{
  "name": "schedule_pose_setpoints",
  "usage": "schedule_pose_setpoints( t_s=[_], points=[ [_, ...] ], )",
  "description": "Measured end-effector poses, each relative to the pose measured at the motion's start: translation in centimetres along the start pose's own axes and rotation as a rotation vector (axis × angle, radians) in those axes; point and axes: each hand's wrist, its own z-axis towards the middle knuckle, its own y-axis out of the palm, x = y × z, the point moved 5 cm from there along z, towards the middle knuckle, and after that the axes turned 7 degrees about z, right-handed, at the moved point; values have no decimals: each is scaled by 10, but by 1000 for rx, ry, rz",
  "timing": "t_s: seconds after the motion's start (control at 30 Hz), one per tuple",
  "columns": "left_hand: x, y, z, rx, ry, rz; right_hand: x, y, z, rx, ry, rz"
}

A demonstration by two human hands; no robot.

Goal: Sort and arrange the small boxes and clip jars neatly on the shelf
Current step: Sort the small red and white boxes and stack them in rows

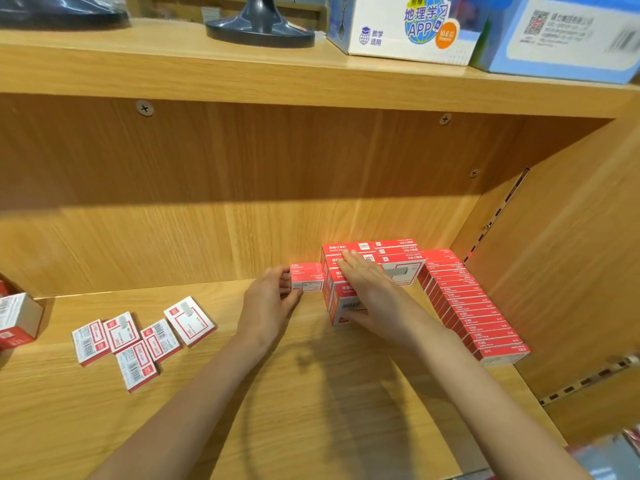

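L hand (268, 299) pinched a small red box (307, 282) w/ curled fingers beside the tall stack (337, 289) at shelf (311, 393) rear, R hand (367, 289) lay flat-fingered on stack, loose boxes (138, 337) front-left, row (474, 306) along right wall, bare board btwn.

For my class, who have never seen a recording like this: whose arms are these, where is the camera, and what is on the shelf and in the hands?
There is one picture, from a camera worn on a person's head, looking down at their own bare arms. No machine is involved. The left hand pinches a small red and white box beside a stack of bigger red boxes, on which the right hand rests with straight fingers. A tidy row of red boxes runs along the right wall. Five loose boxes lie flat on the wooden shelf to the left.
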Motion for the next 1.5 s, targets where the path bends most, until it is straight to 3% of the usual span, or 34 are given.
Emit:
schedule_pose_setpoints(
  t_s=[0.17,0.27,0.37,0.5,0.57,0.63,0.7,0.87,1.13,1.33,1.5],
  points=[
    [-5,-17,-11,34,27,-5,-11,-9,0,90,-5,74],
    [-17,-44,-21,80,86,115,-33,-10,9,194,-111,153],
    [-43,-81,-33,114,20,238,-65,10,25,227,-219,209],
    [-85,-127,-51,160,-136,522,-110,67,52,-40,-253,342],
    [-104,-142,-65,112,-267,597,-129,96,63,-168,-267,251],
    [-118,-144,-80,-37,-316,600,-141,113,69,-176,-270,118],
    [-119,-139,-90,-95,-244,577,-144,120,69,-141,-270,96],
    [-101,-119,-86,-87,-107,556,-116,94,42,89,-190,241],
    [-64,-82,-67,-113,29,565,-59,65,-15,106,94,309],
    [-32,-54,-53,-175,91,342,-37,36,-48,141,80,377],
    [-7,-45,-44,-156,144,239,1,-5,-77,305,213,574]
  ],
)
